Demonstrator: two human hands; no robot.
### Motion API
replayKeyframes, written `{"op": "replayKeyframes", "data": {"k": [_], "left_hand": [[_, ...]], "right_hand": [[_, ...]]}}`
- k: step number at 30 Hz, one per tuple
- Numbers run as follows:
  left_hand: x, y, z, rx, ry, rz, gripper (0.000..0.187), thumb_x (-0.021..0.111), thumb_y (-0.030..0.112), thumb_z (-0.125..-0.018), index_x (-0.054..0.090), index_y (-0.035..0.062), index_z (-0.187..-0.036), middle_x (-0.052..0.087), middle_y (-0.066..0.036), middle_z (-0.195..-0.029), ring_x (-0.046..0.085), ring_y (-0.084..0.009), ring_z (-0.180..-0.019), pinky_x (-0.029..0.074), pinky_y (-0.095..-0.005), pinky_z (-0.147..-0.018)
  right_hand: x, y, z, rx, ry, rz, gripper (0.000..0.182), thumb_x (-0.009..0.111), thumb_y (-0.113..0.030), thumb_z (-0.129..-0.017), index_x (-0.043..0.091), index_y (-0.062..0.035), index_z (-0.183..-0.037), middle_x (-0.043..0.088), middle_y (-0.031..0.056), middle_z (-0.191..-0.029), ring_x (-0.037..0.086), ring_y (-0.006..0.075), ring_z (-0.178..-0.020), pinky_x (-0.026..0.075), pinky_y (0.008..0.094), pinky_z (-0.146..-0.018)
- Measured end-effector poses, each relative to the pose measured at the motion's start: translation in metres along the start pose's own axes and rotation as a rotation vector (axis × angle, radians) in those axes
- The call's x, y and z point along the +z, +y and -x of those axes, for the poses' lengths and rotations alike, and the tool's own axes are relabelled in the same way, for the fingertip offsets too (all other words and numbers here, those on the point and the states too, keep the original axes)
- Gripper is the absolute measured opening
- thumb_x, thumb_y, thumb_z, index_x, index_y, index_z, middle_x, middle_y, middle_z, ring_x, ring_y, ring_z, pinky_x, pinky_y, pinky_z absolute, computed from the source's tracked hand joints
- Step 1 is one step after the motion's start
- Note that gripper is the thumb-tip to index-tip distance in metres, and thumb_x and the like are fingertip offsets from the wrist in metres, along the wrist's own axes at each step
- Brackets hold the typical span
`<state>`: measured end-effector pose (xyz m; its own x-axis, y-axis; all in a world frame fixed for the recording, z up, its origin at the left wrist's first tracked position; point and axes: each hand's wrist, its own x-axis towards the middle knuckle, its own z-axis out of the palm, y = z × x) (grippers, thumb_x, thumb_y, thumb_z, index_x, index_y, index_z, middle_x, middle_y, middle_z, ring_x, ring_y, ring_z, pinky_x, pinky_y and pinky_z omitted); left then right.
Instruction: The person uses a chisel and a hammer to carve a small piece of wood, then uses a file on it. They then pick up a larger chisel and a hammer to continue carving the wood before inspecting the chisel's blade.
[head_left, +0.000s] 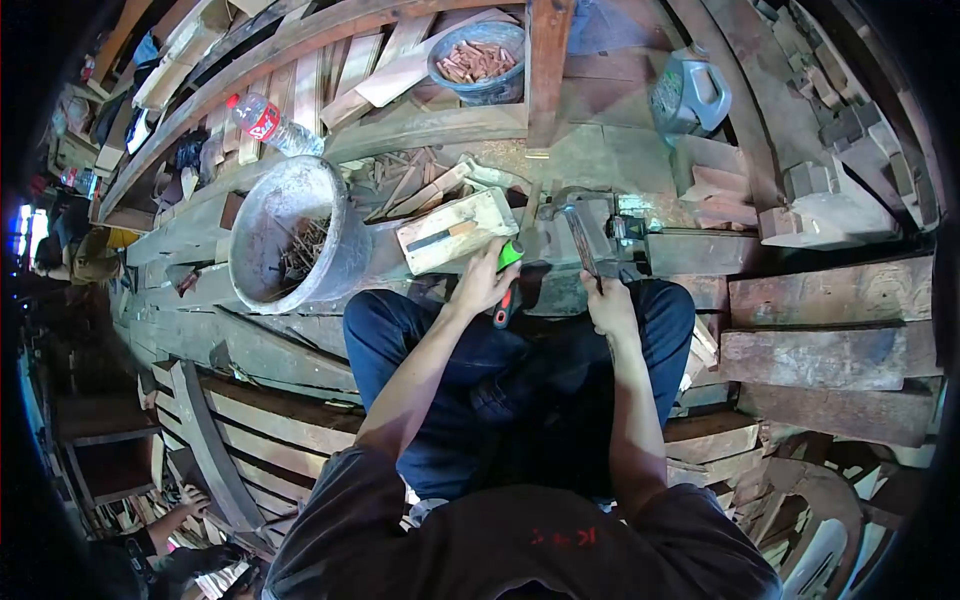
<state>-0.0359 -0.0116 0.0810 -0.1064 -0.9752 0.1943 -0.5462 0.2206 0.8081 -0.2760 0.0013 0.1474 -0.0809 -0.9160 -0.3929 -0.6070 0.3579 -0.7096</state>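
Note:
My left hand point(482, 282) is closed round a tool with a bright green handle point(510, 254). Just below the fingers, a black-and-orange handle point(503, 307) shows near my lap. My right hand point(611, 308) grips the lower end of a long narrow metal tool point(580, 238), which points away from me over a grey block point(592, 222). Left of these lies a pale wooden block point(480, 222) with a dark flat strip point(443, 239) on top, close to my left fingertips. A small dark metal fixture point(628, 230) sits right of the grey block.
A large grey bucket point(342, 200) with thin brown scraps stands at left, beside a plastic bottle point(275, 126). Further back are a blue bucket of wooden pieces point(476, 92), a wooden post point(547, 80) and a cut-open jug point(690, 95). Another person's hand point(192, 500) shows lower left.

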Motion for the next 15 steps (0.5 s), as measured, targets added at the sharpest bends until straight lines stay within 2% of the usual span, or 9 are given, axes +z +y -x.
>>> {"op": "replayKeyframes", "data": {"k": [1, 4, 5, 8, 9, 11, 12, 13, 15], "left_hand": [[-0.011, 0.013, 0.0, -0.062, -0.048, 0.056, 0.035, 0.069, 0.016, -0.085, 0.053, 0.0014, -0.113, 0.062, -0.016, -0.077, 0.065, -0.0325, -0.07, 0.05, -0.041, -0.065], [-0.014, -0.003, 0.0, 0.005, -0.045, 0.114, 0.033, 0.07, 0.017, -0.084, 0.055, 0.0018, -0.11, 0.061, -0.011, -0.073, 0.06, -0.023, -0.058, 0.047, -0.0351, -0.058], [-0.012, -0.007, -0.001, 0.003, 0.026, 0.129, 0.025, 0.072, 0.017, -0.082, 0.058, 0.0011, -0.096, 0.06, -0.008, -0.069, 0.052, -0.0166, -0.054, 0.043, -0.032, -0.055], [-0.023, 0.001, -0.006, -0.083, 0.085, 0.246, 0.022, 0.077, 0.016, -0.077, 0.06, 0.0017, -0.076, 0.058, -0.005, -0.061, 0.055, -0.0132, -0.054, 0.045, -0.0313, -0.055], [-0.03, 0.006, -0.008, 0.07, 0.262, 0.138, 0.027, 0.077, 0.017, -0.077, 0.058, 0.0015, -0.067, 0.055, -0.004, -0.058, 0.05, -0.0103, -0.052, 0.041, -0.0289, -0.052], [-0.047, 0.015, -0.009, 0.043, 0.368, 0.498, 0.021, 0.069, 0.009, -0.078, 0.055, 0.0021, -0.063, 0.052, -0.001, -0.054, 0.048, -0.0102, -0.049, 0.037, -0.0267, -0.048], [-0.07, 0.03, -0.011, -0.05, 0.295, 0.629, 0.02, 0.064, 0.004, -0.075, 0.05, 0.0022, -0.061, 0.05, -0.001, -0.053, 0.044, -0.0088, -0.043, 0.032, -0.025, -0.043], [-0.085, 0.041, -0.018, 0.088, 0.303, 0.694, 0.02, 0.063, 0.001, -0.074, 0.048, 0.0006, -0.061, 0.048, -0.002, -0.051, 0.041, -0.0071, -0.04, 0.028, -0.0238, -0.038], [-0.112, 0.067, -0.027, 0.163, 0.273, 0.853, 0.018, 0.062, 0.001, -0.072, 0.049, -0.0016, -0.061, 0.048, -0.005, -0.051, 0.042, -0.0087, -0.039, 0.03, -0.0239, -0.037]], "right_hand": [[-0.001, -0.002, 0.001, 0.011, -0.009, -0.007, 0.046, 0.052, -0.036, -0.098, 0.063, 0.0059, -0.082, 0.061, 0.0262, -0.062, 0.066, 0.0382, -0.057, 0.051, 0.0457, -0.058], [0.002, 0.0, 0.0, 0.01, -0.014, -0.009, 0.046, 0.052, -0.037, -0.098, 0.063, 0.0054, -0.082, 0.061, 0.0252, -0.062, 0.065, 0.0368, -0.055, 0.051, 0.044, -0.057], [0.004, 0.005, -0.002, -0.005, -0.009, -0.004, 0.046, 0.052, -0.037, -0.098, 0.063, 0.0052, -0.082, 0.061, 0.0253, -0.062, 0.066, 0.0368, -0.055, 0.051, 0.0441, -0.057], [0.002, 0.005, -0.001, -0.01, -0.001, 0.013, 0.047, 0.052, -0.039, -0.097, 0.065, 0.0046, -0.084, 0.062, 0.0266, -0.066, 0.067, 0.0372, -0.058, 0.052, 0.046, -0.061], [0.01, 0.021, -0.009, -0.067, 0.036, 0.044, 0.047, 0.051, -0.039, -0.098, 0.065, 0.0047, -0.085, 0.063, 0.0268, -0.067, 0.067, 0.037, -0.059, 0.052, 0.046, -0.061], [0.01, 0.026, -0.011, -0.118, 0.057, 0.058, 0.048, 0.051, -0.039, -0.098, 0.066, 0.0049, -0.088, 0.064, 0.0277, -0.071, 0.067, 0.0398, -0.064, 0.052, 0.0466, -0.065], [0.005, 0.016, -0.005, -0.059, 0.024, 0.038, 0.048, 0.051, -0.039, -0.098, 0.066, 0.0048, -0.087, 0.064, 0.0278, -0.071, 0.067, 0.0402, -0.064, 0.052, 0.0468, -0.065], [-0.001, 0.004, 0.0, -0.001, -0.01, 0.019, 0.048, 0.05, -0.039, -0.098, 0.066, 0.0046, -0.087, 0.064, 0.0279, -0.071, 0.067, 0.0406, -0.065, 0.052, 0.047, -0.066], [-0.002, -0.002, 0.001, 0.056, -0.05, -0.001, 0.048, 0.05, -0.039, -0.098, 0.066, 0.0042, -0.086, 0.063, 0.0277, -0.069, 0.067, 0.0402, -0.064, 0.052, 0.0468, -0.065]]}}
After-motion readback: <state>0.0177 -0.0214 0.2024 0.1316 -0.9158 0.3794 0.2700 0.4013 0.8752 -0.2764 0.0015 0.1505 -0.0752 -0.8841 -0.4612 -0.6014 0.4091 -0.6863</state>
